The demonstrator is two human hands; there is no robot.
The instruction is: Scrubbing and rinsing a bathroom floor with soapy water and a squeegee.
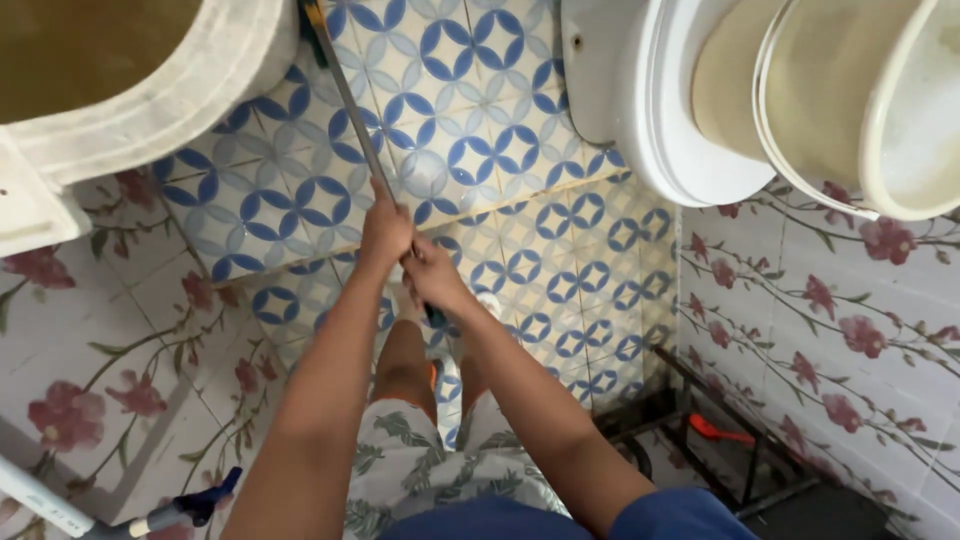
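Bathroom, seen from above: a person stands on the blue-patterned tile floor (520, 120) w/ both hands wrapped on a long-handled floor tool (352, 105), prob. a mop or scrubber; its head is hidden behind the stone basin (150, 90) at top left.

Risks, as judged from this view: the floor looks glossy and may be wet, so the bare legs and feet under the handle could slip if weight goes onto the pole. The handle runs close along the basin's rim; a hard push could knock it there and jar the grip. The white toilet (660, 110) and the cream bucket (850, 110) sit at right, apart from the pole, but a wide swing could reach them. A low dark metal rack (700, 420) by the floral wall is a trip point on a step back to the right.

Left hand (385, 230) is closed fully round the shaft, higher up. Right hand (430, 275) is closed round it just below, touching the left. No fingers open on either.
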